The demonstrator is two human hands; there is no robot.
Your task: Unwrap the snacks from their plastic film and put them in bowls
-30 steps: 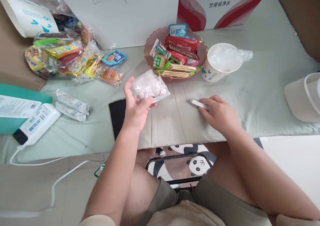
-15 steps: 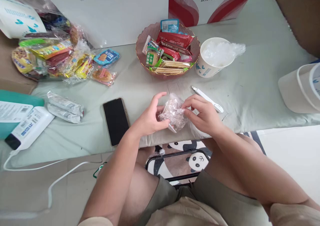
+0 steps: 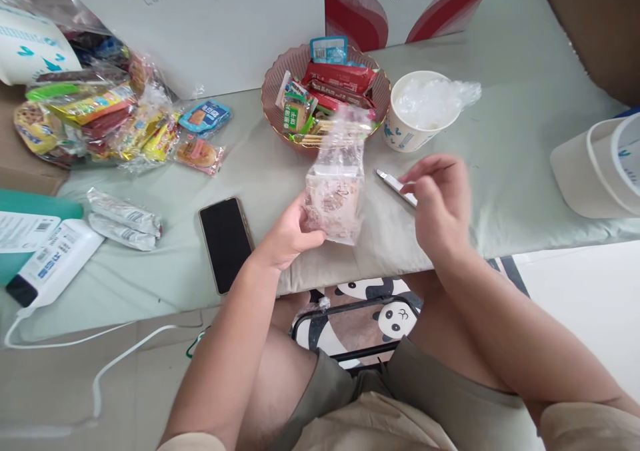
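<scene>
My left hand (image 3: 290, 236) grips the lower left side of a clear plastic packet (image 3: 336, 201), thumb in front. Something pale pink and flat shows inside it, with dark print I cannot read. The packet's loose upper end stands up in front of the glass bowl's near rim. To the right, my right hand (image 3: 443, 201) is slightly blurred, its fingers bent and apart from the thumb, with nothing visible in them. A white utility knife (image 3: 393, 182) lies on the cloth at its fingertips, partly hidden by the hand; whether they touch I cannot tell.
A pink glass bowl (image 3: 270, 104) of wrapped snacks stands behind, beside a paper cup (image 3: 407, 134) stuffed with clear plastic. A phone (image 3: 225, 244), silvery sachets (image 3: 123, 221), a white bottle (image 3: 60, 261) and a snack pile (image 3: 100, 114) lie left. White tubs (image 3: 580, 178) stand right.
The crumpled plastic is now opened out into an upright packet in my left hand. My right hand has let go of it and moved right, over the utility knife.
</scene>
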